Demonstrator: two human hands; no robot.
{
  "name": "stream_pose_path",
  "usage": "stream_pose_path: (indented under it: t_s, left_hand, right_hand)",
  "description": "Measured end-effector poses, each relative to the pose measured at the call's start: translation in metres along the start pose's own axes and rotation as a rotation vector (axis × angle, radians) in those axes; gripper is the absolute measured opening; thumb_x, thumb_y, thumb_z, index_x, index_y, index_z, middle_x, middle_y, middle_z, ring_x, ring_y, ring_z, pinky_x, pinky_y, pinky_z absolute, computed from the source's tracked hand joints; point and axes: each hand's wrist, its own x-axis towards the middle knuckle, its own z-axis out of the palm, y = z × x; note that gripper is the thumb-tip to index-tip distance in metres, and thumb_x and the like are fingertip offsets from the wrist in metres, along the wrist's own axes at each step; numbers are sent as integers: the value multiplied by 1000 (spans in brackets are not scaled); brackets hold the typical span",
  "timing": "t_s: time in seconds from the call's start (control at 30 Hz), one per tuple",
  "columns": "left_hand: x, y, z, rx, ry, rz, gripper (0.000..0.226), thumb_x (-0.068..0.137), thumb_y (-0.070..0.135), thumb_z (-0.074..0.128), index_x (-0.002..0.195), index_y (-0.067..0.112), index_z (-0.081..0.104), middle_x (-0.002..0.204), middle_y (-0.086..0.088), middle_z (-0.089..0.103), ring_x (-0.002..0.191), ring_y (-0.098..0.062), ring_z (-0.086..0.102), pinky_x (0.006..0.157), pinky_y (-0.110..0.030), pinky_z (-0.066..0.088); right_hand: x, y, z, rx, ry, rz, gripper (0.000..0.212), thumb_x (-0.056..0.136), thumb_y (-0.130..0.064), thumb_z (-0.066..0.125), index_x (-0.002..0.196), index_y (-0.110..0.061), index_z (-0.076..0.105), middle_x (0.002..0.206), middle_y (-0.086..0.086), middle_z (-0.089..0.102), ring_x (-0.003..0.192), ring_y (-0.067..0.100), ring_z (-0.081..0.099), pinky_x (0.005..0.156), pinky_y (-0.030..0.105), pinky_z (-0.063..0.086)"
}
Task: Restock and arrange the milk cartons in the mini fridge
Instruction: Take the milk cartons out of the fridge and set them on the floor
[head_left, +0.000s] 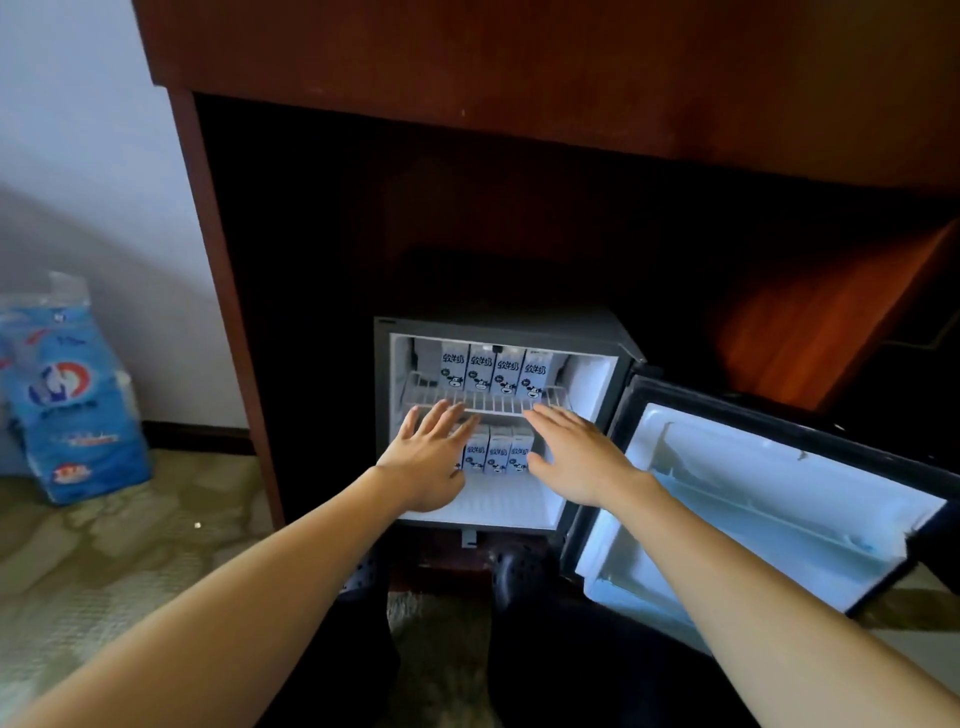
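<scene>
Head view looks down on a dark red-brown wooden cabinet (218, 270), and in its shadowed recess sits a small grey mini fridge with a white lining (383, 374). Its dark-framed door with a pale inner panel (779, 499) is swung wide open to the right. At the far left, a blue and white plastic-wrapped pack (72, 395) leans by the wall on patterned beige carpet (104, 561).

Inside the fridge, a white wire shelf (493, 402) carries four upright white milk cartons with a cow print (493, 370), side by side and touching. Below it, on the fridge floor, a second row of the same lower cartons (498, 453) stands upright — three show plainly, and any others are hidden behind the hands.

Both forearms reach in from below. Left hand (428, 457) is spread flat, fingers splayed, gripping nothing, in front of the lower row's left end. Right hand (576, 457) is likewise flat and loose-fingered — empty, just beside the row's right end.
</scene>
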Motion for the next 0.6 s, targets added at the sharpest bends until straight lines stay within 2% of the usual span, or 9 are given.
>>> stream_pose_path:
  t_s: [0.17, 0.3, 0.47, 0.6]
  left_hand:
    - [34, -7, 9, -48, 44, -8, 77, 99, 34, 43, 160, 22, -3, 167, -1, -9, 152, -20, -17, 123, -48, -9]
    - [69, -17, 21, -212, 100, -64, 75, 99, 30, 46, 160, 25, 3, 167, 2, -3, 153, -17, -12, 124, -43, -7]
    - [115, -44, 45, -332, 118, -170, 76, 95, 27, 52, 158, 27, 10, 166, 3, 1, 153, -21, -3, 124, -51, 6]
    - [141, -58, 66, -445, 159, -258, 70, 90, 29, 52, 151, 28, 18, 160, 4, 15, 149, -25, 15, 118, -56, 27]
  right_hand:
    - [32, 17, 21, 53, 33, 41, 64, 104, -35, 41, 160, -18, 15, 167, -2, 10, 153, 15, 9, 122, 32, 8]
    - [66, 33, 38, 149, 86, 92, 61, 103, -32, 43, 158, -18, 22, 165, -3, 20, 151, 17, 20, 121, 36, 20]
    - [112, 53, 65, 350, 118, 232, 60, 103, -33, 43, 157, -14, 25, 163, 0, 25, 147, 20, 29, 115, 38, 29]
    - [143, 64, 82, 600, 180, 422, 61, 102, -33, 46, 157, -17, 23, 161, 3, 29, 128, 25, 51, 95, 35, 42]
